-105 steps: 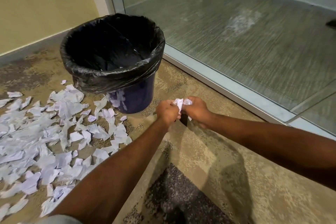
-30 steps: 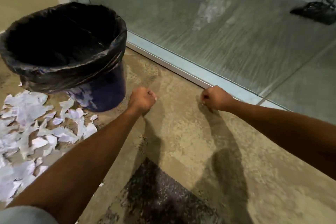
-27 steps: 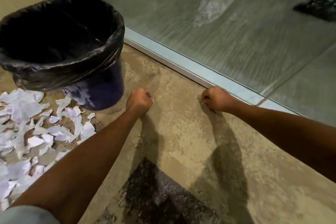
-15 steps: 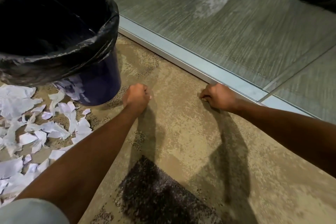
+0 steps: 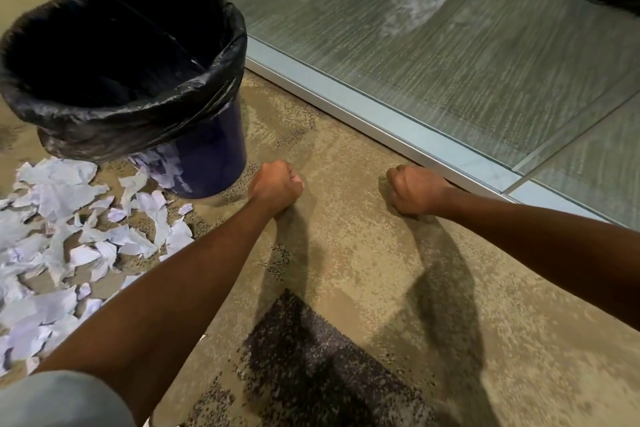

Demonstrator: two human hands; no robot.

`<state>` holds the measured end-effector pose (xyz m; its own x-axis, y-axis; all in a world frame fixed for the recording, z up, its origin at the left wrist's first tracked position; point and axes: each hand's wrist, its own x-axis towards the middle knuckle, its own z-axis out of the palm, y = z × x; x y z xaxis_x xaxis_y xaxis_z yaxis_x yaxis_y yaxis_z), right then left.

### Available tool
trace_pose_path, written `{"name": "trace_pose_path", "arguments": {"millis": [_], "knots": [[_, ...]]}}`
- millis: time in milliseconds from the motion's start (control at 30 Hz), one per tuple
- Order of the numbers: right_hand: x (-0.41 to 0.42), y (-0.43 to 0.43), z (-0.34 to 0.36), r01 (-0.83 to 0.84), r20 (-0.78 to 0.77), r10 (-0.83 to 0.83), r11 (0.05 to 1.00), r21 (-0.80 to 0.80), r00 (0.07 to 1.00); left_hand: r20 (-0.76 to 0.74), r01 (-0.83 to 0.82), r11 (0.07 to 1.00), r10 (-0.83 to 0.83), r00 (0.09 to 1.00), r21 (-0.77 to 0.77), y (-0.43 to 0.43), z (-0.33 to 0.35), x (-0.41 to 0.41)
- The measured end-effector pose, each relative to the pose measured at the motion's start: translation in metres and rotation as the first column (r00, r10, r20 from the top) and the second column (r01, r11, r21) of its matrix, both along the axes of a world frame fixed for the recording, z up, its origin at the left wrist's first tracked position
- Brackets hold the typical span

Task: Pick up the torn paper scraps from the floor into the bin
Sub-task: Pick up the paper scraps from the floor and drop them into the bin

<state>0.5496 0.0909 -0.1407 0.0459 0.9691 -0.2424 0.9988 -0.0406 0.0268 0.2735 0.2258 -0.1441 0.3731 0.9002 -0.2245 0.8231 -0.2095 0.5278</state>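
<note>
Left hand [image 5: 275, 188] and right hand [image 5: 415, 190] rest clenched on the carpet [image 5: 346, 253], no paper visible in either; the torn paper scraps [image 5: 60, 194] lie at frame left, nearest the left hand, just below the lined bin [image 5: 211, 163].

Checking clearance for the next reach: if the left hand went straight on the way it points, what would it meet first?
Probably the silver metal floor rail under the glass wall; between it and the left hand only bare tan carpet shows.
</note>
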Motion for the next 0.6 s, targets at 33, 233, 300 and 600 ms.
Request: {"name": "trace_pose_path", "arguments": {"millis": [33,233,300,600], "knots": [[-0.001,0.001,0.003,0.015,-0.036,-0.015,1.000,-0.002,0.999,0.004,0.018,1.000,-0.018,1.000,-0.005,-0.001,0.004,0.000],[-0.019,0.014,0.035,0.027,-0.291,-0.006,0.997,0.068,0.957,0.195,0.105,0.989,-0.083,0.977,-0.105,-0.018,0.041,0.002],[-0.031,0.020,0.054,0.077,-0.389,0.003,0.979,0.189,0.921,0.360,0.132,0.983,-0.080,0.929,-0.124,-0.023,0.065,0.004],[-0.113,0.078,0.177,0.485,-0.810,0.109,0.753,0.445,0.576,0.680,0.070,0.997,-0.060,0.731,0.013,-0.004,0.231,-0.023]]}}
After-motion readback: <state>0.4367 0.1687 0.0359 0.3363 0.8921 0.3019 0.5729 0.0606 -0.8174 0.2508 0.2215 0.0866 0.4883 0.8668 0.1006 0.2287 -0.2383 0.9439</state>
